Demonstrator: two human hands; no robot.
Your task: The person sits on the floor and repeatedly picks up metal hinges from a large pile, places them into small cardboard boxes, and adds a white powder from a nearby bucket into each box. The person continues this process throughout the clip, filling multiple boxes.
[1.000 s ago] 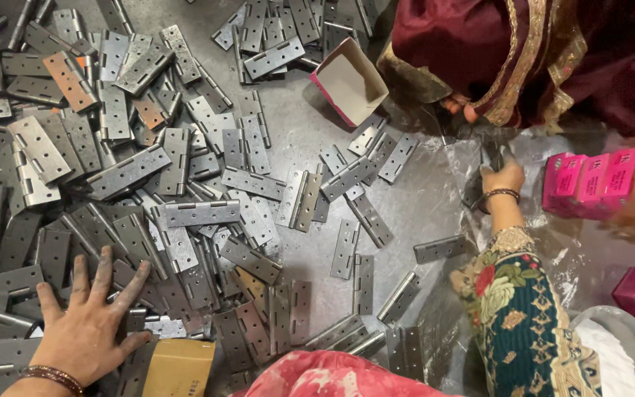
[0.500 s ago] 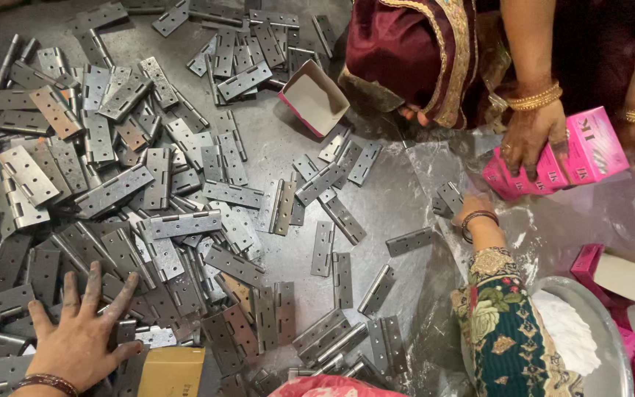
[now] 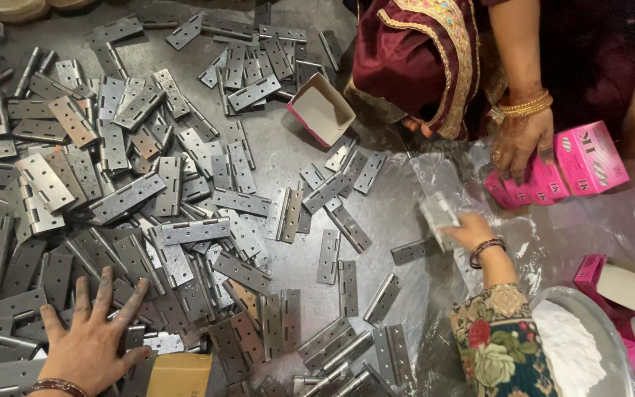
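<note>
1. I see a grey metal worktop filling almost the whole view, covered from the left edge to past the middle by a loose heap of steel hinges, most lying flat, some folded shut and some overlapping.
2. A second person in a maroon garment with gold trim sits at the top right; that person's hand, with gold bangles at the wrist, rests on a stack of pink boxes.
3. A round metal tray with white powder in it sits at the lower right, partly behind my floral right sleeve.
4. An open pink box with a white inside lies tilted near the top middle, just beside the hinge heap.
5. A brown cardboard piece lies at the bottom edge, just beside my left hand.
6. My left hand lies palm down with the fingers spread wide, flat on the hinges at the lower left, grasping nothing.
7. My right hand, a dark bangle on its wrist, is closed around a hinge wrapped in clear plastic, over the crinkled plastic sheet right of the heap.
</note>
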